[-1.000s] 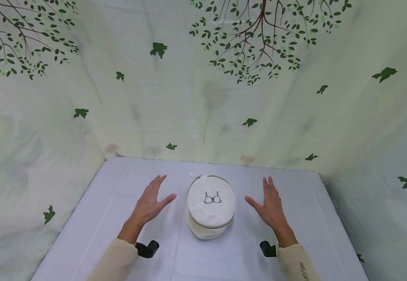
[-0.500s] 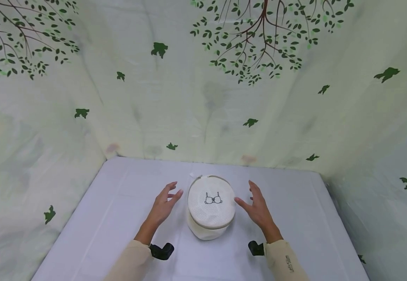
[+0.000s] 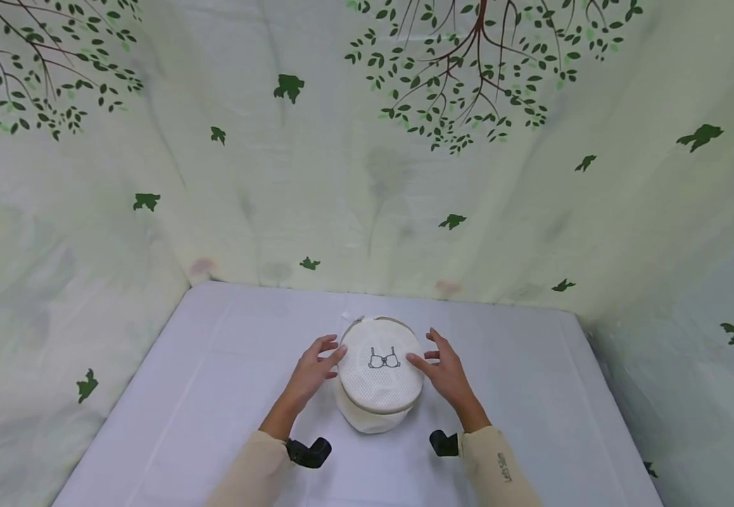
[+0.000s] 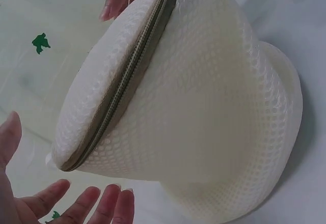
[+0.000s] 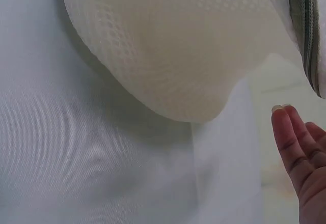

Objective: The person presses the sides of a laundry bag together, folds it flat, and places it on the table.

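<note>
A white mesh bra wash bag (image 3: 379, 387) stands on the table, its round lid printed with a dark bra outline. A zipper (image 4: 135, 63) with greyish-beige edging runs round the lid. My left hand (image 3: 308, 373) is at the bag's left side, fingers spread and slightly bent; the left wrist view shows a gap between those fingers (image 4: 84, 206) and the mesh. At the right side is my right hand (image 3: 450, 373), its thumb over the lid's edge in the head view. In the right wrist view its fingers (image 5: 288, 137) sit just below the zipped rim, apart from it. The bag's contents are hidden.
A white cloth covers the table (image 3: 227, 352). Behind and on both sides hangs a pale curtain (image 3: 354, 197) printed with branches and green leaves. A black wrist camera (image 3: 309, 453) sticks out from the left sleeve, another camera (image 3: 444, 443) from the right one.
Both hands have moved inward from either side, closing in on the bag, and their fingers have bent a little. The bag stays where it was.
</note>
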A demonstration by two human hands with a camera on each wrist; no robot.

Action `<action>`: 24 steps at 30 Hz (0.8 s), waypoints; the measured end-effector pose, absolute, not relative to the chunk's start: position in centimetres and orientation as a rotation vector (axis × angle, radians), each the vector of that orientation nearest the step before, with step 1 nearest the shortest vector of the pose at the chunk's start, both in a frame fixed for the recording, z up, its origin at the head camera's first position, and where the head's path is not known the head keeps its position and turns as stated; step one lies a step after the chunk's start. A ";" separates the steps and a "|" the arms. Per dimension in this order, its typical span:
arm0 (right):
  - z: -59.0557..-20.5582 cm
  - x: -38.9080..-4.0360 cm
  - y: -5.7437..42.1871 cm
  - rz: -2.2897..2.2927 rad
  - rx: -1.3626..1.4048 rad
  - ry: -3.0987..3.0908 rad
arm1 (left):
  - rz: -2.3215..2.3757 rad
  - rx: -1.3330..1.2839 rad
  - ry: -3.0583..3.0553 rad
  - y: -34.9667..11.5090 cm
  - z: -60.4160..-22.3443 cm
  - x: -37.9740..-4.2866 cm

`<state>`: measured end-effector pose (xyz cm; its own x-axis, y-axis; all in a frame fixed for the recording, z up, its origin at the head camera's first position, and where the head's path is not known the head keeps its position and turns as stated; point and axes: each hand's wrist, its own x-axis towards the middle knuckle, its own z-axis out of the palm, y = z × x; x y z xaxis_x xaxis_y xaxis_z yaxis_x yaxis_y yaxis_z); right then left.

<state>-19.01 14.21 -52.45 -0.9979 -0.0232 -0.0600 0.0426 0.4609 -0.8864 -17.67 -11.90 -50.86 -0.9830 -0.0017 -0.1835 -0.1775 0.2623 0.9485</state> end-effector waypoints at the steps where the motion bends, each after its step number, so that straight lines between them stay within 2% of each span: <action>1: -52.5 -19.1 14.1 -1.604 0.021 2.623 | 1.814 -0.180 2.366 -11.8 -50.9 -17.7; 24: -52.6 -19.3 12.2 -1.845 0.108 2.413 | 1.595 -0.132 2.395 -10.8 -51.0 -17.6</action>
